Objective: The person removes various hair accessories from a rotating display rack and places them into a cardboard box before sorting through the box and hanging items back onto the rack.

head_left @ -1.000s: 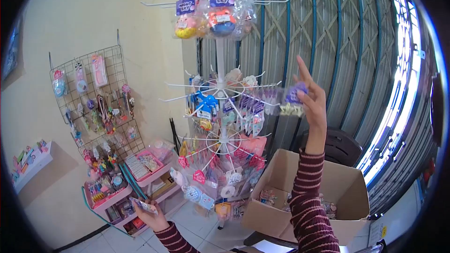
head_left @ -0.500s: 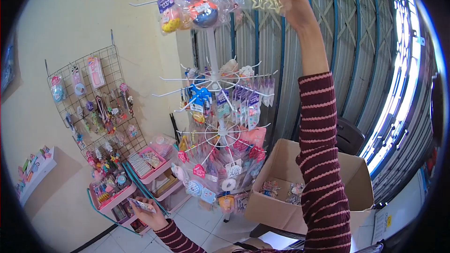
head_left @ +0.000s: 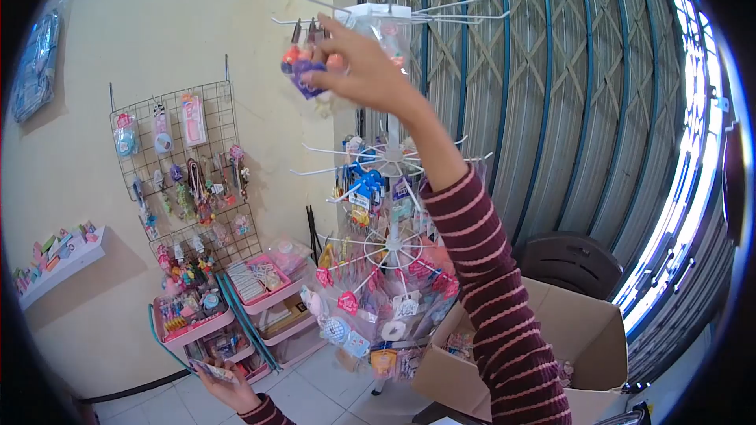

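Note:
My right hand (head_left: pixel 362 71) is raised at the top tier of a white rotating display rack (head_left: pixel 394 122). Pinched in it is a purple-carded pack of pale yellow star shapes (head_left: pixel 307 79), partly hidden by the fingers. Beside these fingers, other small packs with red and orange items (head_left: pixel 293 55) hang near the upper-left hooks. Low at the left, my left hand (head_left: pixel 230 390) is closed on a small flat packet (head_left: pixel 216 371), whose contents I cannot make out.
A wire grid (head_left: pixel 177 149) with hanging trinkets is on the wall. Pink drawers (head_left: pixel 197 330) stand below it. An open cardboard box (head_left: pixel 587 330) holds small packets at the right, before a dark chair (head_left: pixel 575 264) and a folding metal gate (head_left: pixel 535 110).
My right hand has moved left and down with the star pack, across the rack's top. The top tier has turned, and the view has shifted. My left hand still holds its packet.

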A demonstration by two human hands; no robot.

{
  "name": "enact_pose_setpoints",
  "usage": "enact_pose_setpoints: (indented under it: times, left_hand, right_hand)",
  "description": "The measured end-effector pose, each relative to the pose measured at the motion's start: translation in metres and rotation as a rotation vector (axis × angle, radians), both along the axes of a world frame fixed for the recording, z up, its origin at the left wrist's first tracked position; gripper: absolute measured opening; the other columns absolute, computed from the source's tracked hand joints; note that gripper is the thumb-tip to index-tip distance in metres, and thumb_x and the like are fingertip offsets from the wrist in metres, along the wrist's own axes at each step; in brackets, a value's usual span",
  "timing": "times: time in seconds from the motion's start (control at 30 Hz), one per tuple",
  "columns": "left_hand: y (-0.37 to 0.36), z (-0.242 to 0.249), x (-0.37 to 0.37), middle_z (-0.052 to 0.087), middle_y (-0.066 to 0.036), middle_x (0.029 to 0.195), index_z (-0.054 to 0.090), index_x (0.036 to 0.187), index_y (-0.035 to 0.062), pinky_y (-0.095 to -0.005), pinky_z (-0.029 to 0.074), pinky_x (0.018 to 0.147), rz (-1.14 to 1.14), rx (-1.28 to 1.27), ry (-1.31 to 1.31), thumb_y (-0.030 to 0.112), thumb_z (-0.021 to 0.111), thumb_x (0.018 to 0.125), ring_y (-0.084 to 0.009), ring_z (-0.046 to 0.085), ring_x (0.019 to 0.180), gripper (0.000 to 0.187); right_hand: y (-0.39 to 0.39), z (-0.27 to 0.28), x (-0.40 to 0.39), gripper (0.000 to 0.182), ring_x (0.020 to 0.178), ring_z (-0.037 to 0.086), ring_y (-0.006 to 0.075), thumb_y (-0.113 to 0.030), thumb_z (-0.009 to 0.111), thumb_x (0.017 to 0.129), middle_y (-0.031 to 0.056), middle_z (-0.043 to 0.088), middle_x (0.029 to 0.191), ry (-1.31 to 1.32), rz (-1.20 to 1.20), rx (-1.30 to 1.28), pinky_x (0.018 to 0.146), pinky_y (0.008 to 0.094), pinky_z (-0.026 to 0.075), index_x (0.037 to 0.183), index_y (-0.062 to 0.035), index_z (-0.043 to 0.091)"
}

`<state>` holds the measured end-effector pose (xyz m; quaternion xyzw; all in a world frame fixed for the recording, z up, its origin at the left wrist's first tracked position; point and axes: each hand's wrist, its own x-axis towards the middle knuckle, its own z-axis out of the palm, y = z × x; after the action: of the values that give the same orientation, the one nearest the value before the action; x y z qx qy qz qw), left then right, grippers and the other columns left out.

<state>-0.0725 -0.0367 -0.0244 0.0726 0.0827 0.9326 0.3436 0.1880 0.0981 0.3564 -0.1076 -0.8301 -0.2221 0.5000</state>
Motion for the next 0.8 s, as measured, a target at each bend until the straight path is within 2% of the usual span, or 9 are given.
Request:
enact_pose_setpoints:
  times: [0.07, 0.1, 0.13, 0.2, 0.3, 0.43, 0.53, 0.73, 0.8]
  left_hand:
    - [0.0, -0.005, -0.006, 0.048, -0.001, 0.059, 0.05, 0.072, 0.0068, -0.0227, 0.04, 0.053, 0.004, -0.017, -0.03, 0.028, 0.048, 0.08, -0.009, 0.042, 0.048, 0.023]
    - [0.001, -0.009, -0.009, 0.047, -0.001, 0.057, 0.05, 0.073, 0.0065, -0.0223, 0.04, 0.051, -0.001, -0.001, -0.055, 0.028, 0.048, 0.08, -0.0095, 0.04, 0.044, 0.023]
    - [0.002, -0.01, -0.01, 0.046, -0.002, 0.055, 0.05, 0.075, 0.0062, -0.0219, 0.04, 0.049, -0.006, 0.015, -0.08, 0.028, 0.048, 0.08, -0.01, 0.038, 0.041, 0.023]
    - [0.004, -0.009, -0.011, 0.045, -0.003, 0.053, 0.05, 0.076, 0.006, -0.0213, 0.038, 0.045, 0.006, 0.019, -0.128, 0.027, 0.047, 0.081, -0.0103, 0.036, 0.038, 0.022]
    - [0.009, -0.007, -0.006, 0.045, -0.004, 0.052, 0.049, 0.08, 0.0055, -0.0204, 0.035, 0.038, 0.003, 0.04, -0.164, 0.025, 0.046, 0.082, -0.0107, 0.036, 0.037, 0.02]
    - [0.012, -0.007, 0.003, 0.051, -0.002, 0.065, 0.048, 0.085, 0.0037, -0.0176, 0.032, 0.038, 0.006, 0.045, -0.109, 0.024, 0.047, 0.082, -0.0081, 0.042, 0.047, 0.021]
    - [0.017, -0.011, 0.003, 0.051, -0.001, 0.068, 0.048, 0.086, 0.004, -0.0183, 0.033, 0.038, -0.008, 0.072, -0.123, 0.023, 0.047, 0.082, -0.0088, 0.042, 0.049, 0.02]
    - [0.018, -0.017, 0.003, 0.051, -0.003, 0.069, 0.048, 0.085, 0.0042, -0.0197, 0.035, 0.039, -0.046, 0.086, -0.083, 0.023, 0.047, 0.082, -0.0107, 0.043, 0.052, 0.019]
    - [0.018, -0.017, 0.004, 0.051, -0.004, 0.069, 0.048, 0.084, 0.0046, -0.0201, 0.036, 0.039, -0.057, 0.096, -0.072, 0.024, 0.047, 0.082, -0.0111, 0.045, 0.052, 0.02]
  right_hand:
    - [0.001, -0.005, -0.006, 0.027, 0.11, 0.037, 0.0316, -0.028, 0.063, 0.065, 0.0225, 0.03, 0.123, -0.002, 0.006, -0.105, 0.085, 0.0332, 0.034, 0.074, -0.004, 0.055]
    - [-0.001, -0.004, -0.001, 0.025, 0.102, 0.046, 0.0263, -0.024, 0.063, 0.066, 0.0207, 0.042, 0.115, 0.034, -0.006, 0.004, 0.079, 0.0308, 0.039, 0.074, -0.0026, 0.055]
    - [-0.003, -0.001, 0.004, 0.025, 0.102, 0.046, 0.0263, -0.024, 0.063, 0.066, 0.0207, 0.042, 0.115, 0.031, -0.001, 0.011, 0.079, 0.0308, 0.039, 0.074, -0.0026, 0.055]
    - [-0.009, 0.011, 0.017, 0.023, 0.06, 0.055, 0.0163, -0.02, 0.064, 0.063, 0.0157, 0.059, 0.079, 0.354, 0.189, -0.073, 0.06, 0.0248, 0.043, 0.075, -0.0015, 0.058]
    - [-0.024, 0.032, 0.041, 0.023, 0.054, 0.049, 0.0076, -0.02, 0.065, 0.066, 0.0051, 0.057, 0.06, 0.557, 0.186, -0.19, 0.052, 0.02, 0.039, 0.074, -0.0002, 0.058]
    - [-0.037, 0.038, 0.057, 0.023, 0.048, 0.042, 0.0028, -0.019, 0.065, 0.067, 0.0004, 0.053, 0.058, 0.547, 0.264, -0.267, 0.045, 0.0164, 0.03, 0.073, 0.0014, 0.059]
    - [-0.039, 0.041, 0.064, 0.019, 0.056, 0.051, 0.0041, -0.013, 0.061, 0.07, 0.002, 0.056, 0.064, 0.54, 0.228, -0.336, 0.051, 0.0155, 0.038, 0.078, 0.0034, 0.058]
    - [-0.046, 0.043, 0.065, 0.015, 0.055, 0.051, 0.0051, -0.01, 0.058, 0.071, 0.0024, 0.055, 0.064, 0.566, 0.503, -0.602, 0.051, 0.0169, 0.038, 0.078, 0.0033, 0.058]
    - [-0.04, 0.045, 0.069, 0.014, 0.052, 0.048, 0.0047, -0.012, 0.059, 0.071, 0.001, 0.053, 0.06, 0.54, 0.381, -0.59, 0.049, 0.0171, 0.036, 0.073, 0.0017, 0.058]
